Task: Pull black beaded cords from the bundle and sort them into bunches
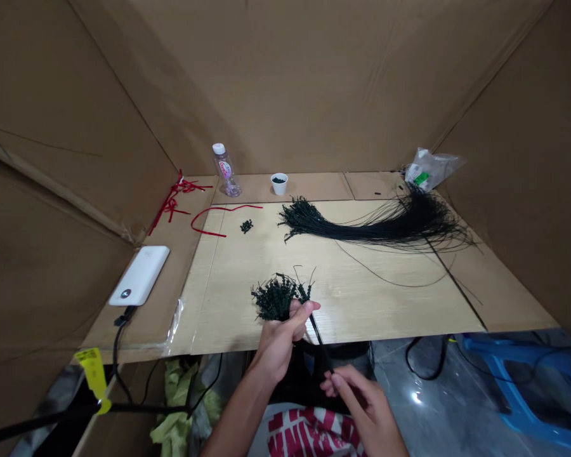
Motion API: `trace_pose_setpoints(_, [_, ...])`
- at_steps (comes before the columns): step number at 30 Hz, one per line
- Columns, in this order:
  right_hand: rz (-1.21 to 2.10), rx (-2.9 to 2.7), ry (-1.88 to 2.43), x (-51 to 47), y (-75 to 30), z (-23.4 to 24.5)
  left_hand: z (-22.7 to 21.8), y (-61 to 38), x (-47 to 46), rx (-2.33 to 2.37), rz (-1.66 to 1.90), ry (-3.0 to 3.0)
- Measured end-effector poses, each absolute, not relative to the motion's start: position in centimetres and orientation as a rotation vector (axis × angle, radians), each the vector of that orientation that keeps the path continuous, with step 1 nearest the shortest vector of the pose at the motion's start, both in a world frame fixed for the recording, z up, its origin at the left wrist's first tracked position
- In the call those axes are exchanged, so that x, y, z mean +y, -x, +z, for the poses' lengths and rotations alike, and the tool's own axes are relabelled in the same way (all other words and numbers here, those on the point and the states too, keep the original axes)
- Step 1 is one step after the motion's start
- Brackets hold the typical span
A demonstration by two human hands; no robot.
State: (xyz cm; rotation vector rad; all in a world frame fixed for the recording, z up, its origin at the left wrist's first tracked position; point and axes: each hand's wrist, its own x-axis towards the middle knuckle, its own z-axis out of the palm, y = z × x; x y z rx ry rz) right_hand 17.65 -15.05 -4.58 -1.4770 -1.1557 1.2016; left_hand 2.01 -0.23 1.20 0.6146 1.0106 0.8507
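My left hand (285, 333) is closed around a bundle of thin black strands whose dark green, knobbly tips (273, 298) fan out above the fingers. A smaller cluster of tips (304, 292) stands apart beside the thumb. From that cluster the black strands (320, 336) run down toward my lap, where my right hand (349, 387) pinches them between thumb and fingers. Farther back on the table lies a large bundle of similar black strands (375, 228), its knobbly ends to the left. The lower part of the held bundle is hidden.
A white cup (279, 185) with dark bits and a plastic bottle (227, 171) stand at the back. Small dark pieces (246, 226), a red ribbon (204, 220), a white power bank (140, 275) and a clear bag (428, 170) lie around. Cardboard walls (285, 82) enclose the table.
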Motion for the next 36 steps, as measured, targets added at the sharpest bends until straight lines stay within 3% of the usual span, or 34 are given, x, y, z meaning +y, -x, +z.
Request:
trace_pose_setpoints(10, [1.174, -1.126, 1.373, -9.8, -16.0, -0.3, 1.9, -2.4, -0.7, 1.064, 0.828, -0.621])
trace_pose_setpoints(24, [1.122, -1.025, 1.507, -15.5, -16.3, -4.3, 2.7, -2.6, -0.3, 1.058, 0.862, -0.610])
trace_pose_setpoints(28, [1.174, -1.223, 1.513, -15.7, -17.6, -4.7, 2.5, -2.6, -0.4, 1.081, 0.850, -0.609])
trace_pose_setpoints(32, [1.078, -1.383, 1.485, -13.1, -18.6, -2.9, 2.4, -2.7, -0.7, 1.083, 0.852, -0.613])
trace_pose_setpoints(36, [0.940, -1.180, 1.436, -9.8, -18.5, 0.5, 2.9, -3.2, -1.3, 1.086, 0.866, -0.612])
